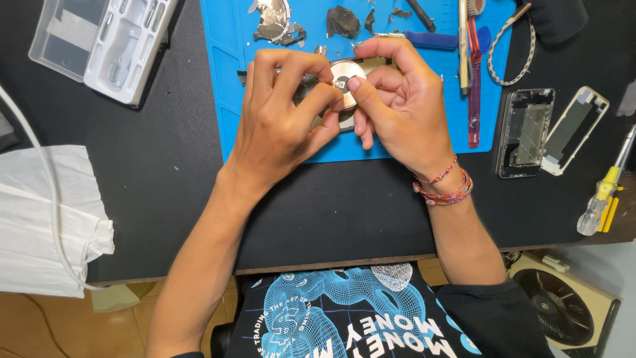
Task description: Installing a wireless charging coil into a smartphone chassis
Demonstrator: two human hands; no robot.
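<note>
Shirt: one black shirt with a blue wireframe print, nearest the camera, at the bottom edge.
Fan: one beige fan below the worktop edge, bottom right.
Cloth: one folded white cloth on the left, with one white cable lying across it.
Worktop: one dark worktop carrying everything else.
Bracelets: several woven bands on the right wrist; exact count unclear.
Left hand: one left hand, fingers curled, thumb and fingertips pinching the disc's left rim.
Right hand: one right hand, fingers bent together, thumb tip pressed at the disc's centre.
Disc: one round silvery disc with a dark centre, held between both hands just above the mat; flat face turned up toward the camera; being round, no long axis shows.
Mat: one blue mat under the hands.
Screwdriver: one yellow-handled screwdriver at the right edge, long axis running near to far.
Phone parts: two, a bare phone frame and a pale panel beside it.
Case: one clear plastic case, far left.
Scraps: several foil and dark scraps on the far mat.
Long tools: a few thin tools lying near to far on the mat's right side.
</note>
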